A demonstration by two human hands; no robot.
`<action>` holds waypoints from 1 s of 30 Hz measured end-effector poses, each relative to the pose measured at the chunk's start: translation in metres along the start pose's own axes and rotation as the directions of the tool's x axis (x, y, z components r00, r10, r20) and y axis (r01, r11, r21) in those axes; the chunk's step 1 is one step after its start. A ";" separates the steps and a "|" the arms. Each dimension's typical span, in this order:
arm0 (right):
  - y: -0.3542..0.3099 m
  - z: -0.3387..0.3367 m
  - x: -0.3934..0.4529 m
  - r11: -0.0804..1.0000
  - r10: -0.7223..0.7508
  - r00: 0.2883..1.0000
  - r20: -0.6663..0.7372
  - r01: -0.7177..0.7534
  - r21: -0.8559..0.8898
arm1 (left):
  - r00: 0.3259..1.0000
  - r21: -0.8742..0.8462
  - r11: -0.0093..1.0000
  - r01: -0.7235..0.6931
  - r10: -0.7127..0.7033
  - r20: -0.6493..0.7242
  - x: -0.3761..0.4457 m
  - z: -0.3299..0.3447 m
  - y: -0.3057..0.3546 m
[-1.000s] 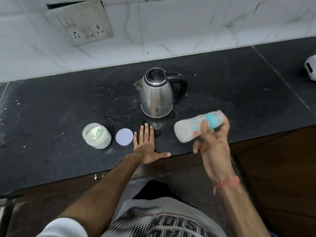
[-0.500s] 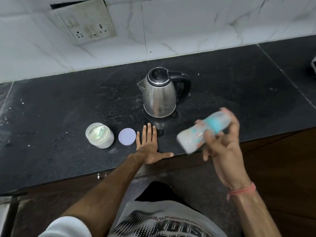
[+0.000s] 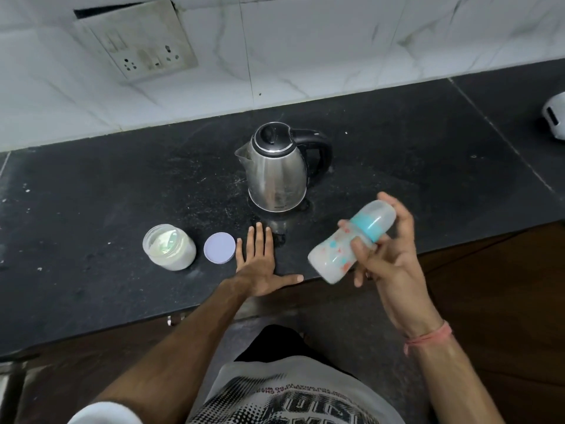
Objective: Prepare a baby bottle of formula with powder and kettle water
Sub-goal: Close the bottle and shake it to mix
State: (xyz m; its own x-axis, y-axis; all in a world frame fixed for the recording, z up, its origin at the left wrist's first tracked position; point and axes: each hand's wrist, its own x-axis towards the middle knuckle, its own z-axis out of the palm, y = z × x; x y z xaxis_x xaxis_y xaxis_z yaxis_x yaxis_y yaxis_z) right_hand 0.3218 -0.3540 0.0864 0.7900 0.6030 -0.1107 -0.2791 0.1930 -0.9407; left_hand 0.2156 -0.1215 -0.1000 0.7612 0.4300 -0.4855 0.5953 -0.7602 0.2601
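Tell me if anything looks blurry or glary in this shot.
Head view: the bottle in the right hand is slightly motion-blurred; the kettle shows soft reflections, no harsh glare; the wide lens bends the counter edge; lighting is even and soft.

Black stone counter [image 3: 91,194] below white marble-tiled wall [image 3: 336,41].

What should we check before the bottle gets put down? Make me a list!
1. Cap on bottle: ok, clear cap over the teal ring.
2. Right hand grips the bottle: ok, fingers curl round its middle.
3. Powder all mixed: cannot tell, milky inside.
4. Free counter beside the kettle: ok.
5. Powder jar closed: not ok, its lid lies beside it.
6. Left hand clear: ok, flat on the counter.
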 end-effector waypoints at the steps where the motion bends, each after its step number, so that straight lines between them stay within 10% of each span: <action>1: 0.000 0.002 0.004 0.999 -0.019 0.997 -0.069 0.022 0.045 | 1.000 -0.009 1.000 0.000 0.000 -0.001 0.000 0.000 0.000; 4: 0.001 0.004 0.013 0.995 -0.019 0.984 -0.179 0.036 0.091 | 1.000 -0.043 0.999 0.002 -0.003 -0.009 -0.002 -0.001 0.001; 8: 0.001 0.004 0.002 0.998 0.065 0.970 0.236 -0.063 -0.017 | 0.999 -0.010 1.000 -0.004 0.004 0.033 -0.007 -0.008 0.003; 15: 0.023 0.000 0.004 1.000 0.014 0.999 0.051 -0.013 -0.016 | 1.000 -0.014 1.000 0.004 -0.003 0.012 -0.001 0.000 0.000; 20: 0.017 -0.008 0.019 0.986 -0.056 0.942 -0.330 0.105 0.132 | 1.000 -0.026 1.000 0.007 -0.006 0.006 -0.004 -0.003 0.002; 24: 0.019 -0.012 0.011 1.000 -0.013 0.997 -0.073 0.014 0.014 | 1.000 -0.018 1.000 0.009 -0.009 0.010 -0.003 -0.003 0.002; 28: 0.017 -0.006 0.018 0.993 -0.040 0.955 -0.293 0.072 0.097 | 1.000 -0.010 1.000 0.018 -0.018 -0.003 -0.002 -0.001 0.002; 30: 0.016 -0.002 0.022 0.998 0.003 0.982 -0.187 0.009 0.061 | 1.000 -0.003 1.000 0.018 -0.018 -0.010 -0.002 0.000 0.002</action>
State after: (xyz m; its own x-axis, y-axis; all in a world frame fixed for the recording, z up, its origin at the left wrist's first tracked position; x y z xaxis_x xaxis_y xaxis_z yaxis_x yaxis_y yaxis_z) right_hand 0.3354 -0.3390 0.0682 0.8774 0.4482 -0.1713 -0.3051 0.2456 -0.9201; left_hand 0.2151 -0.1236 -0.0988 0.7526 0.4487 -0.4819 0.6100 -0.7507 0.2537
